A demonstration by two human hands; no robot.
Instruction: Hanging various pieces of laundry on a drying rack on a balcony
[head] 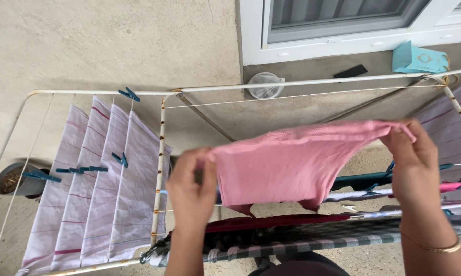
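Note:
A pink cloth [286, 166] is stretched between both my hands above a white metal drying rack [161, 153]. My left hand [189, 191] pinches its left edge. My right hand [413, 161], with a thin gold bangle on the wrist, grips its upper right corner. The cloth sags in the middle and hangs over the rack's lines. Under it lie a dark red garment [276, 223] and a grey checked cloth [312, 240] on the lines.
A white striped cloth [97, 194] hangs on the rack's left wing with several blue pegs [82, 169]. Another striped cloth [452, 128] hangs at right. A plant pot [13, 180], a clear plastic container [264, 84] and a blue box [419, 59] sit below a window.

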